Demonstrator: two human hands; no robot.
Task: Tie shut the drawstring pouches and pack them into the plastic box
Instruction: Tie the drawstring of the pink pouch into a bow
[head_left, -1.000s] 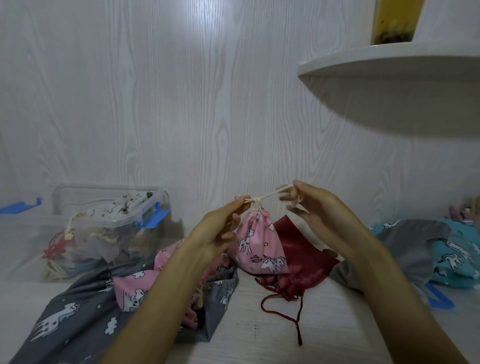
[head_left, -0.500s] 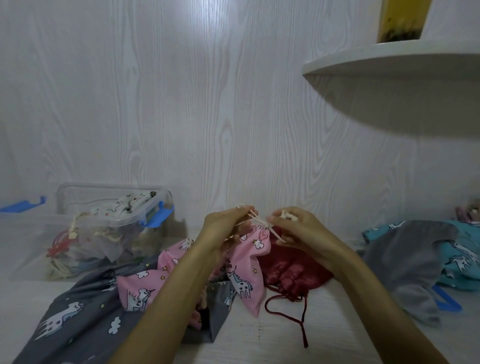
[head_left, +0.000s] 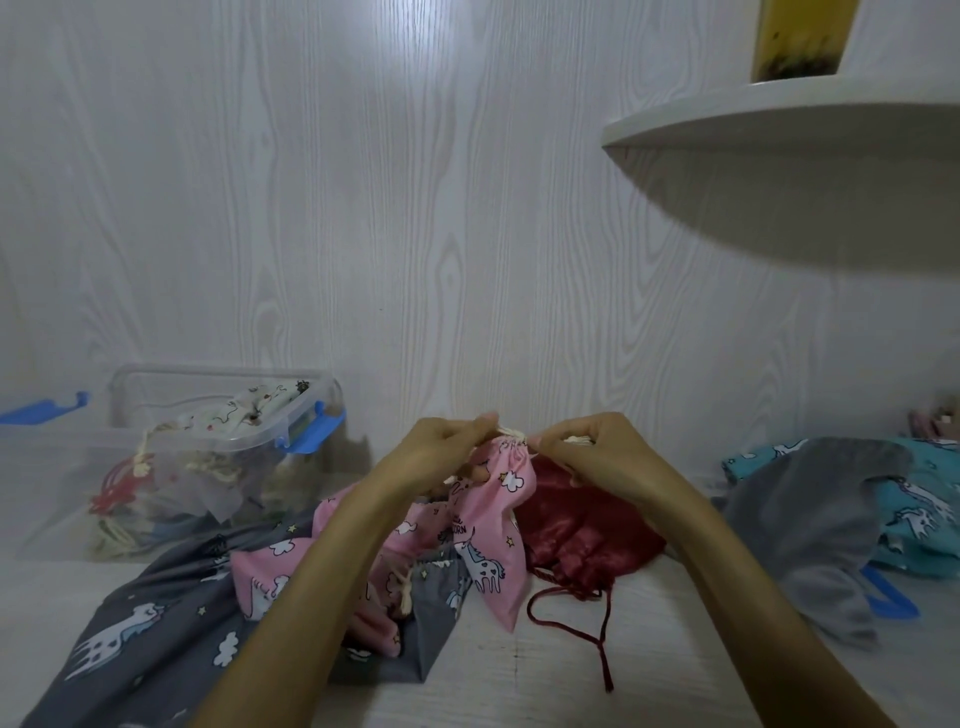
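Note:
A pink unicorn pouch (head_left: 491, 530) hangs from its gathered neck between my hands, its lower end resting on the table. My left hand (head_left: 441, 457) pinches the cream drawstring (head_left: 511, 431) at the neck from the left. My right hand (head_left: 592, 452) grips the cord's other end close on the right. A dark red satin pouch (head_left: 587, 540) lies just behind, its red cord trailing toward me. The clear plastic box (head_left: 218, 457) with blue clips stands at the back left and holds several tied pouches.
Grey unicorn fabric (head_left: 156, 623) and another pink pouch (head_left: 270, 577) lie at front left. At the right lie a plain grey pouch (head_left: 810, 519) and teal unicorn pouches (head_left: 914, 509). A white shelf (head_left: 779, 124) juts from the wall at upper right.
My hands came down and closer together; the pink pouch dropped from hanging free in the air to resting on the table. The cord, stretched out before, is now bunched at the neck.

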